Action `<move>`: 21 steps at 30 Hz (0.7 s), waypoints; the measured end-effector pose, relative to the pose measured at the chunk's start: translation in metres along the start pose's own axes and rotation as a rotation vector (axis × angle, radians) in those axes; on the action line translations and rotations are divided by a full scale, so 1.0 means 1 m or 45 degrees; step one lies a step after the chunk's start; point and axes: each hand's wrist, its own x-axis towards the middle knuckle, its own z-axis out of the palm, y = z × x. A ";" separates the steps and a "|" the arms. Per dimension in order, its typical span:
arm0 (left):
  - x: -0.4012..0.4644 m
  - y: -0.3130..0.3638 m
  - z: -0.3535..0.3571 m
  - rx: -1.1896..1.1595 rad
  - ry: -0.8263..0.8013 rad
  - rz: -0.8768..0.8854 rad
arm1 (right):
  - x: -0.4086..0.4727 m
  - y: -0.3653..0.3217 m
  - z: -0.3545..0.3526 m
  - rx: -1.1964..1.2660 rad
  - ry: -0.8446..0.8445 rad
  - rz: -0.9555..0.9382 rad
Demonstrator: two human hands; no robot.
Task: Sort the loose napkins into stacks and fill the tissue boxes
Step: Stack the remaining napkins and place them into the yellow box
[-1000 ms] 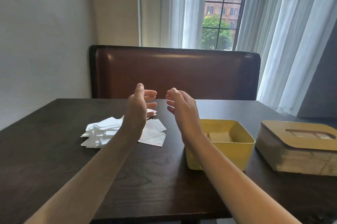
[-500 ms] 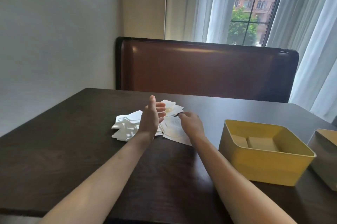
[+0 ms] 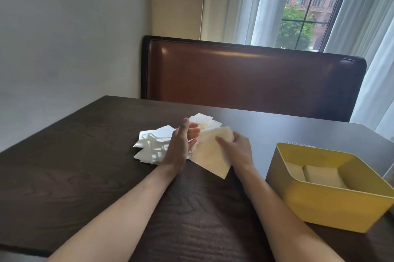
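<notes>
Head view: the right hand (image 3: 236, 148) pinches a cream napkin (image 3: 211, 155) at frame centre, probably to separate it by colour. The left hand (image 3: 179, 146), fingers straight, stands edge-on against the white napkin pile (image 3: 151, 144), bracing it. The yellow tissue box (image 3: 332, 204) sits lower right.

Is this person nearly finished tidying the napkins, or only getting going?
Only getting going. Done: little; the yellow box holds just a couple of tan folded pieces low inside. In hand: the right hand grips a cream napkin at the heap's edge, while the left hand stands open, edge-on beside it. Left: the white napkins lie in a loose, unsorted heap on the table, with no neat stacks visible.
</notes>
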 end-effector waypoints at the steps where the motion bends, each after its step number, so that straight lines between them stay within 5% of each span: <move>1: -0.001 -0.001 0.000 0.005 -0.009 0.004 | -0.001 0.000 -0.001 0.105 0.007 0.015; 7: -0.005 0.000 0.002 0.013 -0.058 -0.013 | -0.009 -0.005 -0.005 0.361 -0.037 0.012; 13: -0.006 -0.003 -0.003 0.032 -0.135 0.017 | -0.009 -0.004 -0.006 0.267 0.232 -0.211; 17: -0.003 -0.004 -0.005 0.075 -0.205 0.090 | -0.012 -0.012 -0.010 0.522 0.078 -0.211; 21: -0.007 -0.002 -0.006 0.050 -0.309 0.126 | -0.017 -0.018 -0.008 0.398 -0.096 -0.316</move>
